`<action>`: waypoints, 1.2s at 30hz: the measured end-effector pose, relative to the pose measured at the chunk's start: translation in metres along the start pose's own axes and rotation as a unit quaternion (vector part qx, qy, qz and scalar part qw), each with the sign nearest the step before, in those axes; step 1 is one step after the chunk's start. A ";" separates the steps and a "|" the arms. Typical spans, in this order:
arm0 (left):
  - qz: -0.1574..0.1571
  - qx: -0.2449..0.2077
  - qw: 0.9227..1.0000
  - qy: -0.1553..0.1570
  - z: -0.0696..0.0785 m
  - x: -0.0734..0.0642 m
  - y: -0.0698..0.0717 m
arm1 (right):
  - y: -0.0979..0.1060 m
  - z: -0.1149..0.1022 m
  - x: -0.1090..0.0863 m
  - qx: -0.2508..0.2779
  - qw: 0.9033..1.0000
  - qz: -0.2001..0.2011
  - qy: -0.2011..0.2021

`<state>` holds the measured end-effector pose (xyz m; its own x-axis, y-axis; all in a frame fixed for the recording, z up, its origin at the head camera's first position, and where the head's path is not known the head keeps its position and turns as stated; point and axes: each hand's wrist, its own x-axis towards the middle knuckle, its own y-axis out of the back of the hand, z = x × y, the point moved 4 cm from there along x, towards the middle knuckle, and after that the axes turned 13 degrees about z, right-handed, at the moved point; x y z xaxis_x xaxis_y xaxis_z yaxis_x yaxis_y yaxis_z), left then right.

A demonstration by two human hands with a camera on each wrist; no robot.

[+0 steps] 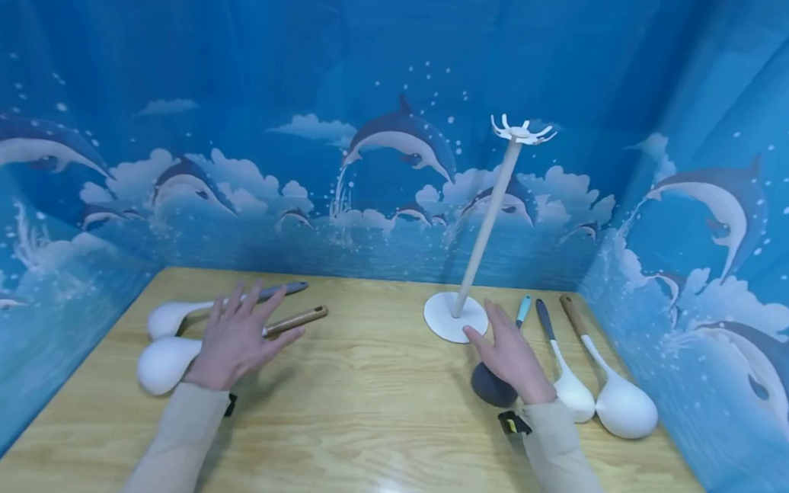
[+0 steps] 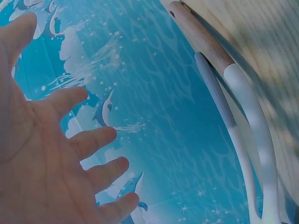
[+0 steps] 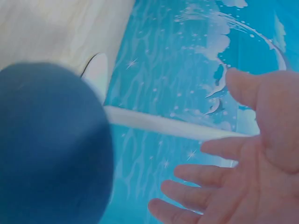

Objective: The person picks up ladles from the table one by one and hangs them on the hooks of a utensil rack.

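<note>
My left hand [image 1: 236, 342] hovers with fingers spread over two white ladles at the left, holding nothing. One ladle [image 1: 166, 366] has a wooden handle [image 2: 205, 37]; behind it lies another ladle [image 1: 168, 318] with a grey handle [image 2: 215, 88]. Parts of both are hidden under the hand in the head view. At the right, my right hand [image 1: 512, 358] is held above a dark ladle [image 1: 492, 387] with a teal handle tip, fingers extended and palm bare. That ladle's round bowl [image 3: 51, 144] looms large in the right wrist view.
A white stand [image 1: 488, 222] with a ring of hooks on top rises from a round base [image 1: 439, 318] at the back. Right of the right hand lie a dark-handled white ladle [image 1: 573, 393] and a wooden-handled one [image 1: 626, 408]. Blue dolphin curtains [image 1: 307, 118] enclose the wooden table [image 1: 355, 412].
</note>
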<state>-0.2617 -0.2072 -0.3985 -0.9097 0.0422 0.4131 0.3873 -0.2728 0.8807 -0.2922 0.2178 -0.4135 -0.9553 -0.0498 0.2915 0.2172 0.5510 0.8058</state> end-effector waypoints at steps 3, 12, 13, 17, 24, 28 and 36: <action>0.002 -0.001 1.000 -0.003 0.001 -0.001 -0.002 | 0.004 -0.005 0.005 0.028 1.000 0.009 -0.005; 0.012 -0.002 1.000 -0.013 0.003 -0.001 -0.004 | 0.013 -0.018 0.025 0.063 0.997 0.032 -0.036; 0.012 -0.002 1.000 -0.013 0.003 -0.001 -0.005 | 0.013 -0.019 0.027 0.066 0.996 0.032 -0.041; 0.007 0.006 1.000 -0.019 0.004 -0.001 -0.007 | 0.014 -0.022 0.035 0.086 0.994 0.042 -0.053; 0.002 0.013 1.000 -0.024 0.005 0.000 -0.008 | 0.023 -0.032 0.048 0.101 0.992 0.055 -0.057; -0.001 0.006 1.000 -0.022 0.006 0.000 -0.010 | 0.027 -0.038 0.060 0.105 0.990 0.071 -0.063; 0.000 -0.014 1.000 -0.025 0.010 -0.003 -0.013 | 0.033 -0.043 0.080 0.114 0.979 0.137 -0.097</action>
<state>-0.2629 -0.1945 -0.4086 -0.9009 0.0903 0.4245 0.3820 -0.2993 0.8744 -0.3530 0.1964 -0.3416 -0.8922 0.2729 0.3599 0.4415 0.6947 0.5679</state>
